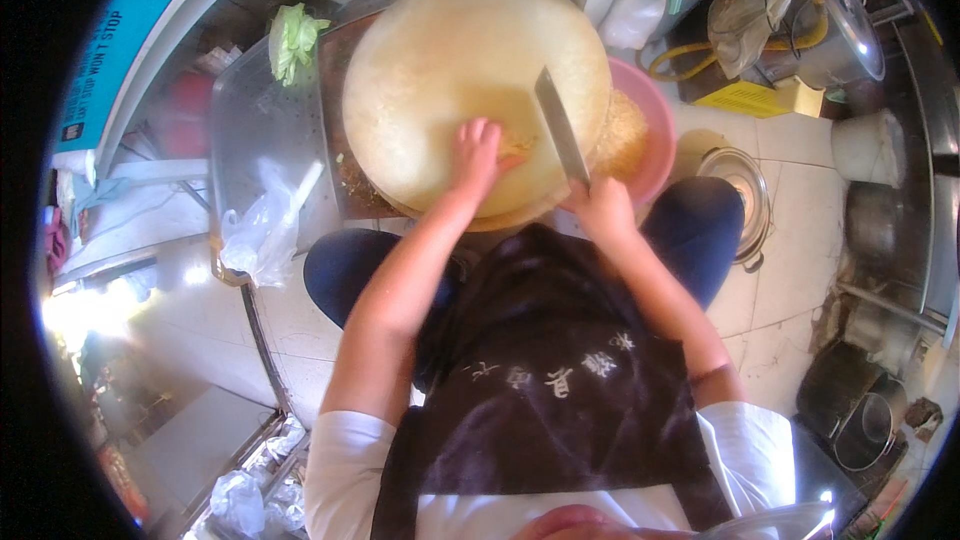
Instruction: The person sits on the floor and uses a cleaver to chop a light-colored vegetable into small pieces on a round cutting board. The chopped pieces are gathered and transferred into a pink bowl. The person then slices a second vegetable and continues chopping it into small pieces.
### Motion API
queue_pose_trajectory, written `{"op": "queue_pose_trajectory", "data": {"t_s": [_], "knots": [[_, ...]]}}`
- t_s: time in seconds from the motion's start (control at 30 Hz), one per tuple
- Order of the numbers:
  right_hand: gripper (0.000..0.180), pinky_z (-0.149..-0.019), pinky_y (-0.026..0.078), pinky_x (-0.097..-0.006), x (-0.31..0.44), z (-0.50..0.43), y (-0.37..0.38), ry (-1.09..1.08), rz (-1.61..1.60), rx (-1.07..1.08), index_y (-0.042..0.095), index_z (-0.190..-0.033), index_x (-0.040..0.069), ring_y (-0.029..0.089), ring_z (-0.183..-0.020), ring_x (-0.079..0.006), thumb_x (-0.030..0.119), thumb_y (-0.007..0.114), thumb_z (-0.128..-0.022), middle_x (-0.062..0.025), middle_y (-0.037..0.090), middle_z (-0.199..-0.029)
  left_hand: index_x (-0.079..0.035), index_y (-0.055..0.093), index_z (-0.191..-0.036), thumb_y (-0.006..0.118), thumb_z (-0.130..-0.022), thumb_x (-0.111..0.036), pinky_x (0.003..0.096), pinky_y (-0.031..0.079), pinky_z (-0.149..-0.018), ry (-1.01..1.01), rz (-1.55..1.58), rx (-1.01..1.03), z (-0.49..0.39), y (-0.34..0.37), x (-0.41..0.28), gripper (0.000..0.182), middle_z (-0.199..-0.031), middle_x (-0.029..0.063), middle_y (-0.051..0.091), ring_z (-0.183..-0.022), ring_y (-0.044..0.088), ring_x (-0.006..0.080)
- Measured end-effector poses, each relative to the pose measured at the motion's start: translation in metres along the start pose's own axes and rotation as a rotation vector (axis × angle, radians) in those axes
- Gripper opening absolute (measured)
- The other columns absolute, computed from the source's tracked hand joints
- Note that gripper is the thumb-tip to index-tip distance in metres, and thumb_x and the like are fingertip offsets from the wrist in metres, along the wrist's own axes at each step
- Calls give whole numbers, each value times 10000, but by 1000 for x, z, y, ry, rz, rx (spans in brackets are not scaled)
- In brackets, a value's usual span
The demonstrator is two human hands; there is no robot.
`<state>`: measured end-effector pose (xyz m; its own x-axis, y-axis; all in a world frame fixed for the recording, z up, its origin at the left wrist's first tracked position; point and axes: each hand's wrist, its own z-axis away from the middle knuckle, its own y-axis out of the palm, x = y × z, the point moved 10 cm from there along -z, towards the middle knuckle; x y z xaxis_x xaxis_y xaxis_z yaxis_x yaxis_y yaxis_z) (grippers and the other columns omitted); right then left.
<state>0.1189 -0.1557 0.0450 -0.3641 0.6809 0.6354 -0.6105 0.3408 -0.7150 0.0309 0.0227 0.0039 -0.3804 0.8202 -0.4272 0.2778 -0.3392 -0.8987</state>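
Note:
A large round chopping block (450, 37) stands before me. My right hand (604, 210) grips the handle of a cleaver (561, 124), its broad blade pointing up and away over the block's right side. My left hand (480, 154) rests on the block with fingers spread, beside a small heap of pale yellow shredded food (517, 144). Partly under the block's right edge, a pink basin (664, 135) holds many more yellow shreds (624, 131).
Left of the block is a metal surface (259, 120) with a cabbage leaf (292, 45) and a plastic bag (262, 236). A round metal lid (750, 195) lies on the tiled floor at right. Pots and a yellow hose (679, 73) are farther right.

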Motion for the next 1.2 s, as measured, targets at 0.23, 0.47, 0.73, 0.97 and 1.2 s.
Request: {"op": "queue_pose_trajectory", "data": {"t_s": [0.23, 0.47, 0.73, 0.97, 1.2], "knots": [[302, -704, 480, -489, -4, -6, -11, 25, 82, -36, 603, -790, -41, 601, -733, -428, 252, 549, -839, -262, 606, -738, 44, 416, -1276, 575, -840, -380, 508, 220, -1050, -490, -344, -503, 30, -113, 93, 629, -1344, 247, 382, -1258, 321, 408], [292, -709, 492, -472, 1, 4, -26, 16, 89, 1, 620, -862, -31, 613, -757, -414, 252, 555, -829, -258, 620, -776, 52, 255, -1373, 436, -893, -495, 479, 210, -1076, -810, -431, -330, 77, -69, 148, 750, -1396, 362, 195, -1286, 248, 473], [266, -667, 509, -461, -14, 5, -33, -25, 186, -28, 617, -797, -9, 631, -710, -377, 245, 545, -833, -237, 626, -752, 31, 284, -1371, 484, -881, -448, 486, 216, -1070, -905, -422, -418, 112, -53, 73, 713, -1404, 348, 201, -1296, 223, 481], [266, -660, 511, -460, 9, 24, -12, -45, 250, -49, 600, -764, -1, 626, -691, -391, 240, 532, -852, -230, 621, -724, 28, 345, -1331, 759, -694, -245, 437, 308, -1029, 19, 112, -36, 27, -18, -78, 808, -1311, 220, 401, -1221, 359, 380], [278, -684, 494, -475, 7, 30, -16, -50, 191, -50, 583, -782, -17, 612, -711, -404, 252, 553, -846, -248, 607, -721, 18, 543, -1104, 651, -786, -187, 435, 399, -903, -89, 295, -219, 14, 8, -42, 393, -1108, 185, 531, -1050, 472, 362]]}}
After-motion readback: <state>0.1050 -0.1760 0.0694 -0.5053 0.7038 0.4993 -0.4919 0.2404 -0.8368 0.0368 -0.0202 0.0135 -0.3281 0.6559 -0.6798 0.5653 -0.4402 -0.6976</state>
